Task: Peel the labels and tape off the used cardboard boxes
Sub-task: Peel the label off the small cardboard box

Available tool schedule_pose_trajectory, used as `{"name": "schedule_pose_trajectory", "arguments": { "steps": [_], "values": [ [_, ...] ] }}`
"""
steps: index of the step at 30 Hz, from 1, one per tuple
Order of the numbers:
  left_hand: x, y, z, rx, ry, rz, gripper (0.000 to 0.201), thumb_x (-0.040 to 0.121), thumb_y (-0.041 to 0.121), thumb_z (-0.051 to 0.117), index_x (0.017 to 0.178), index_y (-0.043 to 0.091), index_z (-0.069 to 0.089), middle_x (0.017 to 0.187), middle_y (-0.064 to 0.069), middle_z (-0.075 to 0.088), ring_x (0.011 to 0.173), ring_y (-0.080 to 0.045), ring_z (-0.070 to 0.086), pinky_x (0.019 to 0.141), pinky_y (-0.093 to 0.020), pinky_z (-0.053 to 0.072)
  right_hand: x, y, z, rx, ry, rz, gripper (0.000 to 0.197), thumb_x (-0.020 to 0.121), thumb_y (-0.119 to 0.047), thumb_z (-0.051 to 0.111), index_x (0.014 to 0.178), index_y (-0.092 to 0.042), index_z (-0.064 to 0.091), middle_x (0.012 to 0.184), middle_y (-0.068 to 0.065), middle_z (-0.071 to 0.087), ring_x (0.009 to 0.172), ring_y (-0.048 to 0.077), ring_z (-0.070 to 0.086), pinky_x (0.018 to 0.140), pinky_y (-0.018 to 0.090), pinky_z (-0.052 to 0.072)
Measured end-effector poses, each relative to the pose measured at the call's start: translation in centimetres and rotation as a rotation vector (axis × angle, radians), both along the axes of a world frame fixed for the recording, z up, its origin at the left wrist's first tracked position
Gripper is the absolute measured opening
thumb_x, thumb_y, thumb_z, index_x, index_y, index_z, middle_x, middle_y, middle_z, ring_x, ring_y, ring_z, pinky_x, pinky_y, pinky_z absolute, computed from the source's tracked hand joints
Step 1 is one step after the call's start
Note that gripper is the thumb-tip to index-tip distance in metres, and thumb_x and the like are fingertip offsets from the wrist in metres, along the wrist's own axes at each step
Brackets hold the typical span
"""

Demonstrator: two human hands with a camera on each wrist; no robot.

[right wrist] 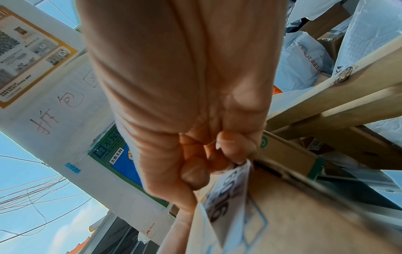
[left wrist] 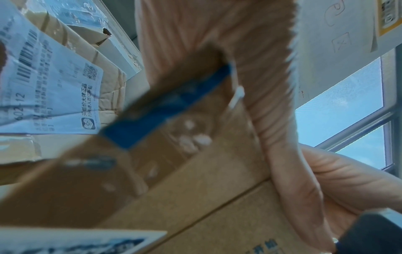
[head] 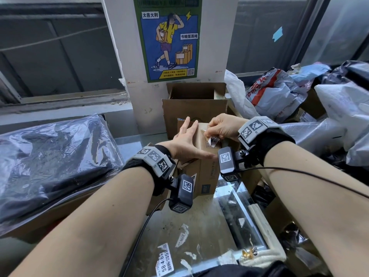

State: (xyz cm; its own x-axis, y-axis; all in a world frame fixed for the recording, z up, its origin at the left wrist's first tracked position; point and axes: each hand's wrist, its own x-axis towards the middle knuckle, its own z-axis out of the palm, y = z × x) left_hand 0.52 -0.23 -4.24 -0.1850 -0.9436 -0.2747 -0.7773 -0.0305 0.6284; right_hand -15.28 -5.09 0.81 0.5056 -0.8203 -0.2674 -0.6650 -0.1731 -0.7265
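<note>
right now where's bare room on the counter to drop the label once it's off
The counter in front of the cardboard box, between the forearms, holds only label scraps. The black plastic-wrapped bundle fills the left side; mailer bags crowd the right.

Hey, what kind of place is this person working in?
Probably a parcel pickup station's unpacking corner: a courier poster on the pillar, plastic mailer bags piled at right, and torn labels stuck on the glass counter.

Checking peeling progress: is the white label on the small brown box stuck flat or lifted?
Lifted: the right hand pinches the white label, curled off the small brown cardboard box.
</note>
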Motion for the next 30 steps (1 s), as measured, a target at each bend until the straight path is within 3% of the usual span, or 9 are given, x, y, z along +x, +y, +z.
{"name": "schedule_pose_trajectory", "arguments": {
  "steps": [2,4,8,13,21,30],
  "values": [
    [0.05,-0.01,-0.07,-0.001,0.006,-0.001,0.141,0.047,0.071,0.077,0.152,0.032,-0.010,0.153,0.013,-0.032,0.148,-0.019,-0.010,0.120,-0.047,0.012,-0.04,0.07,0.09,0.010,-0.019,0.001,0.020,0.086,-0.006,0.063,0.068,-0.011,0.061,0.064,0.003,0.059,0.048,0.004,0.053,0.044,0.012,0.039],
    [0.02,0.06,0.03,0.008,0.010,0.001,0.146,0.039,0.074,0.073,0.152,0.033,-0.009,0.153,0.014,-0.031,0.148,-0.019,-0.009,0.120,-0.047,0.012,-0.11,0.17,0.07,0.022,-0.053,-0.008,0.021,0.087,-0.003,0.061,0.067,-0.010,0.060,0.063,0.004,0.058,0.041,-0.001,0.052,0.041,0.010,0.038],
    [-0.04,-0.02,0.13,0.009,0.007,0.000,0.148,0.033,0.077,0.069,0.152,0.034,-0.009,0.154,0.014,-0.031,0.148,-0.020,-0.008,0.120,-0.048,0.013,-0.35,0.16,-0.13,0.035,-0.098,-0.025,0.021,0.087,-0.002,0.061,0.067,-0.009,0.060,0.064,0.004,0.058,0.043,0.000,0.053,0.043,0.010,0.039],
    [0.10,-0.05,0.00,0.007,0.011,-0.008,0.147,0.036,0.076,0.070,0.152,0.033,-0.009,0.154,0.013,-0.031,0.148,-0.021,-0.009,0.120,-0.048,0.011,-0.44,0.20,-0.14,0.052,-0.112,-0.027,0.020,0.087,-0.003,0.061,0.068,-0.009,0.060,0.065,0.005,0.058,0.054,0.007,0.054,0.049,0.012,0.043],
    [0.21,-0.09,-0.40,-0.010,0.007,0.009,0.140,0.048,0.070,0.077,0.152,0.033,-0.009,0.154,0.014,-0.031,0.148,-0.018,-0.009,0.121,-0.045,0.010,-0.44,0.09,0.25,0.059,-0.090,0.005,0.020,0.089,-0.005,0.060,0.070,-0.010,0.061,0.067,0.002,0.059,0.046,-0.001,0.056,0.046,0.010,0.042],
    [0.36,-0.11,-0.33,0.001,0.025,0.006,0.153,0.028,0.080,0.070,0.152,0.034,-0.009,0.154,0.014,-0.031,0.148,-0.017,-0.008,0.120,-0.045,0.011,-0.46,0.03,-0.02,0.086,-0.142,-0.024,0.023,0.089,-0.002,0.059,0.067,-0.009,0.059,0.065,0.003,0.058,0.044,0.000,0.054,0.046,0.011,0.042]
  ]
}}
